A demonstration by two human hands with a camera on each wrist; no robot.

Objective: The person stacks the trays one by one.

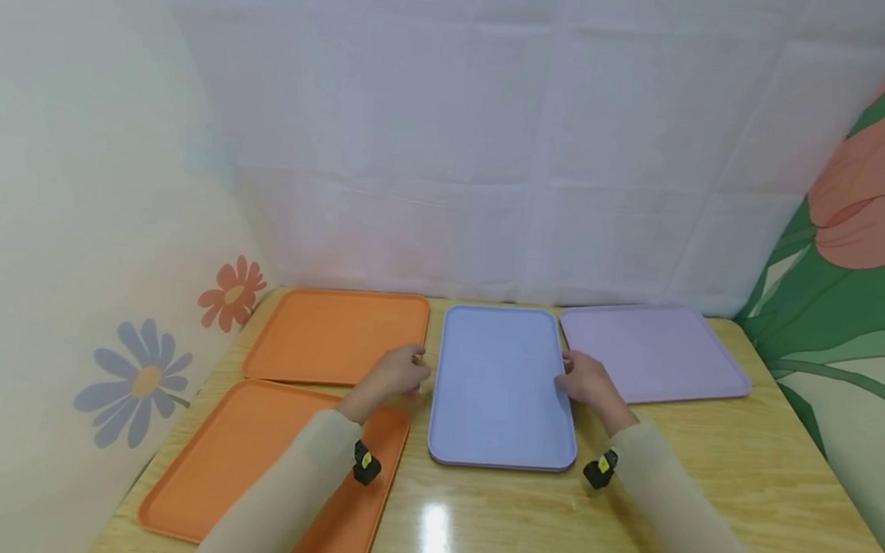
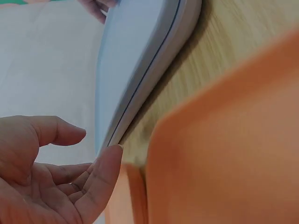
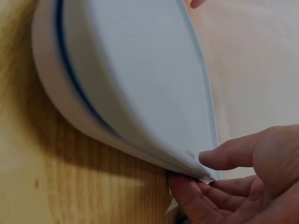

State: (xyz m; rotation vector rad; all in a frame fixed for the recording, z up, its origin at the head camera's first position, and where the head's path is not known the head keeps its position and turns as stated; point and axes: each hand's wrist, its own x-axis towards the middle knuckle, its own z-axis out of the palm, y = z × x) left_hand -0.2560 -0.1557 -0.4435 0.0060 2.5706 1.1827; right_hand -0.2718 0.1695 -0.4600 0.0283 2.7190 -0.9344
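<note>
A light blue tray point(image 1: 506, 388) lies in the middle of the wooden table, its long sides running front to back. Both wrist views show a second, paler layer under its rim, with a dark blue line between them. At the tray's right edge my right hand point(image 1: 590, 379) pinches the rim, thumb point(image 3: 224, 154) above and fingers point(image 3: 191, 196) below. My left hand point(image 1: 398, 369) hovers beside the left edge, over the corner of an orange tray. Its thumb point(image 2: 58, 132) and fingers point(image 2: 100, 179) are apart, with nothing held between them.
Two orange trays lie on the left, one behind point(image 1: 334, 333) and one in front point(image 1: 230, 457). A purple tray point(image 1: 656, 350) sits at the back right, close to the right hand. White cloth point(image 1: 494, 146) hangs behind the wooden table point(image 1: 702, 474).
</note>
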